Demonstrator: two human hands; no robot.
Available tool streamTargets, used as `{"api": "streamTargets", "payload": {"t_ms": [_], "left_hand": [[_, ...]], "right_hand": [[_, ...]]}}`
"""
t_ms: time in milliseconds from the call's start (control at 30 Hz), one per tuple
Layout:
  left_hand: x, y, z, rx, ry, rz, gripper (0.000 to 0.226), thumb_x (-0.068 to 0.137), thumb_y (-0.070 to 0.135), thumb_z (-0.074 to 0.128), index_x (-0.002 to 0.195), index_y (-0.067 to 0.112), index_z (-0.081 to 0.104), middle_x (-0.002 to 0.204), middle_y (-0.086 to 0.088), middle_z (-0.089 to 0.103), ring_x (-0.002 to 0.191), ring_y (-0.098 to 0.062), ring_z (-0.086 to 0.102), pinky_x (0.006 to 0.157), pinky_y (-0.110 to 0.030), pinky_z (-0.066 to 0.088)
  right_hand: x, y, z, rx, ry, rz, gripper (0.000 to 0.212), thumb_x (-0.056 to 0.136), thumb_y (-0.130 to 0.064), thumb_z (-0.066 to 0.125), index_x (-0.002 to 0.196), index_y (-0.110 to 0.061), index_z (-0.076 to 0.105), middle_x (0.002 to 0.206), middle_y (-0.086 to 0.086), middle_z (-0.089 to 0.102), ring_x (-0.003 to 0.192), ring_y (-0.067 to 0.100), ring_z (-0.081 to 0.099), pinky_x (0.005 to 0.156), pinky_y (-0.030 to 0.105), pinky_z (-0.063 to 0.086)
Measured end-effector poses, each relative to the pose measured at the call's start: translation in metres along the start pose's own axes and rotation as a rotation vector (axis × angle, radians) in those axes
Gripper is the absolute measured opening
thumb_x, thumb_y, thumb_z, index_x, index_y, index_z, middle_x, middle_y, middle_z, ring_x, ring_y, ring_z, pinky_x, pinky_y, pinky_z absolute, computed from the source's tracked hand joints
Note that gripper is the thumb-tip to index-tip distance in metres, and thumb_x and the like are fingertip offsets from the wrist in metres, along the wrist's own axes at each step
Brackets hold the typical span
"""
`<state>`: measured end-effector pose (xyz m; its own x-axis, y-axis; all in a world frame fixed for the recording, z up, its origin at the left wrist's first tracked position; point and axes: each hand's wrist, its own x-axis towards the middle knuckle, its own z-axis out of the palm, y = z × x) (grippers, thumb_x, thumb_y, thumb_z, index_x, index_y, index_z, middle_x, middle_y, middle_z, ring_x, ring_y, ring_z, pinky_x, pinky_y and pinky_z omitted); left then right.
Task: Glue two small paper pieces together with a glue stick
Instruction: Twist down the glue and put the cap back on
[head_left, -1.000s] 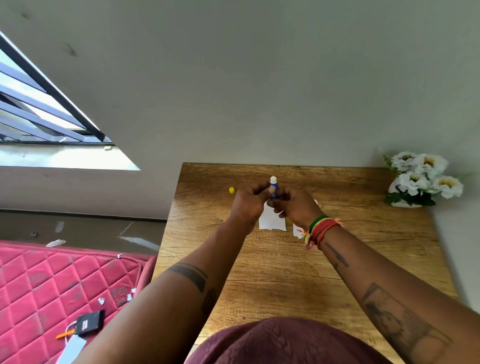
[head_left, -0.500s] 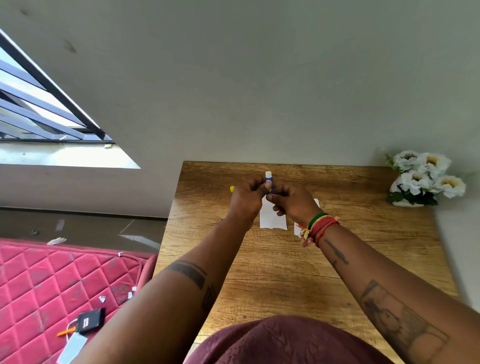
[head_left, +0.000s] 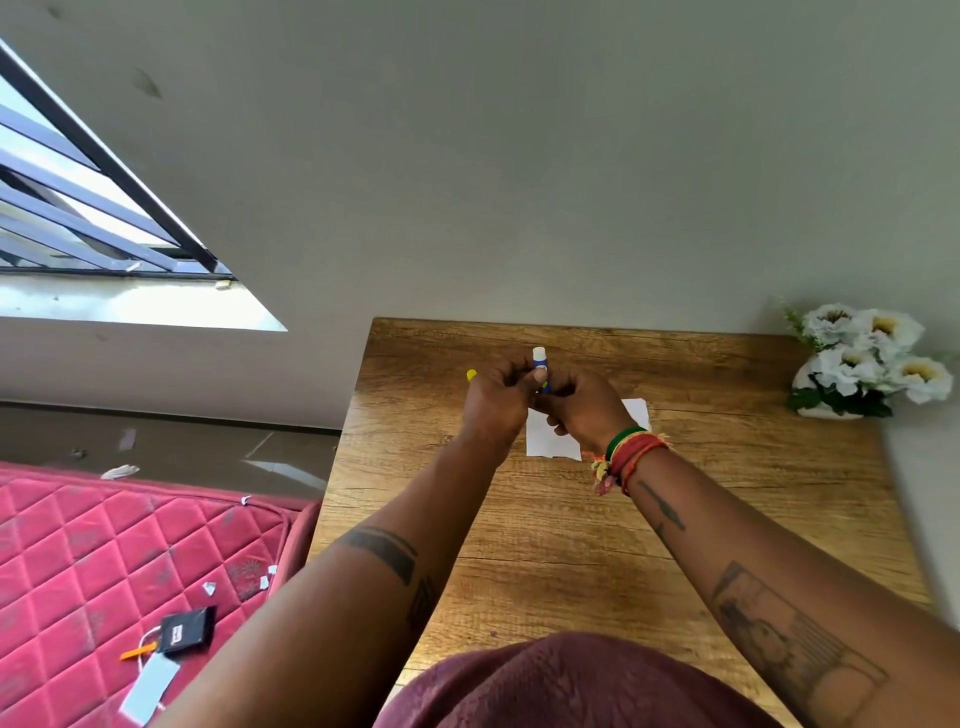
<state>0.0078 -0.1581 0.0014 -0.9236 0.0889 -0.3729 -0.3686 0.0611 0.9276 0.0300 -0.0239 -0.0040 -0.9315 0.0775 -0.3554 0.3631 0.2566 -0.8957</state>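
Above a wooden worktop, both hands, left hand and right hand, close their fingers around an upright uncapped glue stick, probably twisting glue up for the paper pieces below.

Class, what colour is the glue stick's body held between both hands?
Blue, with a white tip, on the glue stick; head view.
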Motion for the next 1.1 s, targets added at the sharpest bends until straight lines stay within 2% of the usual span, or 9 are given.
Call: {"api": "streamTargets", "payload": {"t_ms": [200,400,533,667,733,833,933,1000,1100], "left_hand": [[0.003,0.000,-0.007,-0.033,0.030,-0.020,0.019,0.098,0.011,0.069,0.115,0.011,0.075,0.107,-0.005,0.079,0.105,-0.018,0.074,0.091,-0.031,0.058],[0.002,-0.005,-0.012,-0.025,0.036,-0.027,0.019,0.098,0.012,0.067,0.115,0.011,0.075,0.107,-0.006,0.079,0.105,-0.019,0.073,0.092,-0.036,0.059],[0.004,-0.009,-0.025,-0.017,0.079,-0.040,0.018,0.098,0.014,0.067,0.115,0.013,0.076,0.105,-0.006,0.079,0.104,-0.020,0.073,0.091,-0.036,0.060],[0.006,-0.016,-0.039,-0.045,0.083,-0.037,0.017,0.099,0.010,0.065,0.113,0.010,0.075,0.103,-0.006,0.079,0.102,-0.018,0.074,0.085,-0.028,0.059],[0.008,-0.019,-0.042,-0.029,0.067,-0.031,0.019,0.099,0.010,0.064,0.115,0.010,0.075,0.105,-0.006,0.079,0.104,-0.017,0.074,0.088,-0.028,0.059],[0.011,-0.024,-0.045,-0.013,0.091,-0.037,0.019,0.099,0.012,0.065,0.116,0.012,0.075,0.105,-0.005,0.079,0.103,-0.017,0.074,0.088,-0.032,0.060],[0.014,-0.032,-0.055,0.007,0.173,-0.045,0.017,0.099,0.014,0.067,0.114,0.014,0.075,0.103,-0.002,0.079,0.097,-0.011,0.074,0.083,-0.026,0.058],[0.016,-0.038,-0.062,0.039,0.226,-0.034,0.015,0.099,0.015,0.068,0.111,0.016,0.076,0.101,0.001,0.079,0.092,-0.006,0.072,0.083,-0.025,0.057],[0.020,-0.043,-0.070,0.074,0.260,-0.047,0.012,0.098,0.017,0.069,0.108,0.022,0.074,0.100,0.004,0.077,0.093,-0.007,0.072,0.086,-0.030,0.058]], "right_hand": [[0.001,0.002,0.004,0.060,-0.097,0.008,0.023,0.098,-0.016,0.066,0.120,-0.016,0.070,0.105,0.007,0.072,0.072,0.016,0.068,0.063,0.029,0.057],[0.010,0.002,0.015,-0.024,-0.028,0.040,0.015,0.089,-0.019,0.076,0.096,-0.007,0.072,0.087,0.013,0.072,0.068,0.019,0.064,0.060,0.033,0.052],[0.016,0.000,0.029,-0.001,-0.108,0.027,0.013,0.094,-0.021,0.071,0.105,-0.027,0.072,0.087,-0.002,0.074,0.063,0.012,0.065,0.058,0.028,0.055],[0.022,-0.001,0.041,-0.076,-0.104,0.002,0.016,0.094,-0.019,0.070,0.088,-0.033,0.072,0.071,-0.014,0.073,0.053,0.002,0.063,0.052,0.021,0.053],[0.026,0.001,0.049,-0.126,-0.065,0.021,0.003,0.089,-0.026,0.076,0.089,-0.024,0.074,0.074,-0.005,0.074,0.061,0.011,0.066,0.058,0.032,0.055],[0.034,0.001,0.055,-0.237,-0.064,0.040,0.024,0.082,-0.032,0.082,0.099,-0.020,0.070,0.088,0.000,0.074,0.078,0.018,0.070,0.071,0.035,0.055],[0.044,0.003,0.059,-0.416,-0.162,0.018,0.038,0.086,-0.017,0.073,0.122,-0.021,0.061,0.105,-0.002,0.071,0.088,0.014,0.065,0.071,0.029,0.048],[0.052,0.005,0.061,-0.536,-0.103,-0.035,0.039,0.089,-0.006,0.064,0.126,-0.018,0.062,0.109,0.002,0.068,0.093,0.016,0.063,0.075,0.028,0.046],[0.064,0.002,0.068,-0.606,-0.023,-0.081,0.038,0.089,-0.007,0.069,0.125,-0.018,0.065,0.113,0.005,0.067,0.102,0.022,0.064,0.084,0.031,0.050]]}}
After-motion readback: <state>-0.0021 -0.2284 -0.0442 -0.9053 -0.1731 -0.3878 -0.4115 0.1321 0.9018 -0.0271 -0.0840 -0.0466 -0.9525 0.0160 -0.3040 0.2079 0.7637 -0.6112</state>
